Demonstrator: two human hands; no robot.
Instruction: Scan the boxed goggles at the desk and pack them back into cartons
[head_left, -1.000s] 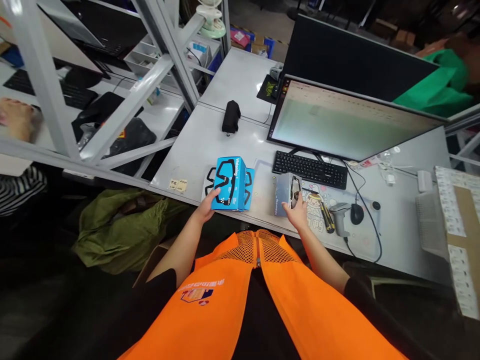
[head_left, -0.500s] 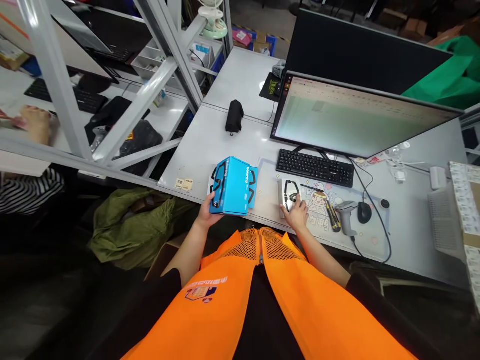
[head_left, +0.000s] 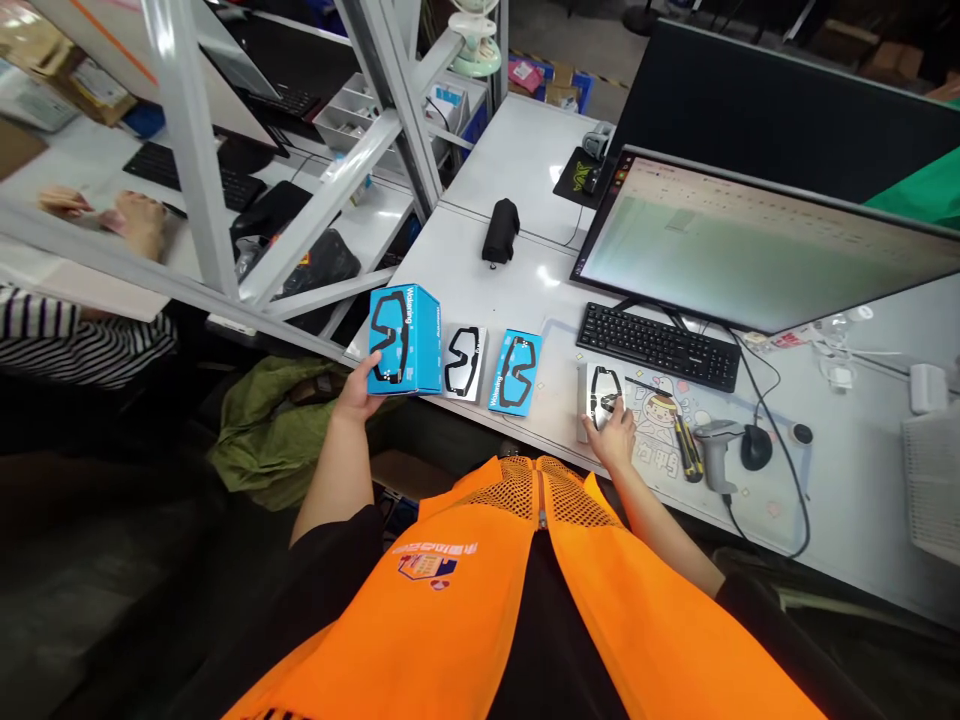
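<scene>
My left hand (head_left: 358, 388) grips the lower left side of a large blue box (head_left: 403, 340) printed with a black frame shape, at the desk's front edge. To its right a white box (head_left: 465, 362) and a smaller blue box (head_left: 515, 372) lie on the desk, both with a similar black print. My right hand (head_left: 612, 434) is closed on another white box (head_left: 600, 398) with the same kind of print, resting on the patterned desk mat (head_left: 559, 360). A yellow-and-black utility knife (head_left: 688, 450) lies just right of that hand.
Behind the mat stand a keyboard (head_left: 660, 345) and a monitor (head_left: 757, 235). A barcode scanner (head_left: 718, 452) and a mouse (head_left: 756, 447) lie to the right. A black pouch (head_left: 501, 231) sits farther back. Beyond the metal frame (head_left: 322, 210), another person's hands (head_left: 139, 222) show.
My left hand has carried the large blue box leftward and turned it, uncovering the white box and the smaller blue box. My right hand keeps its hold. The view has shifted left.
</scene>
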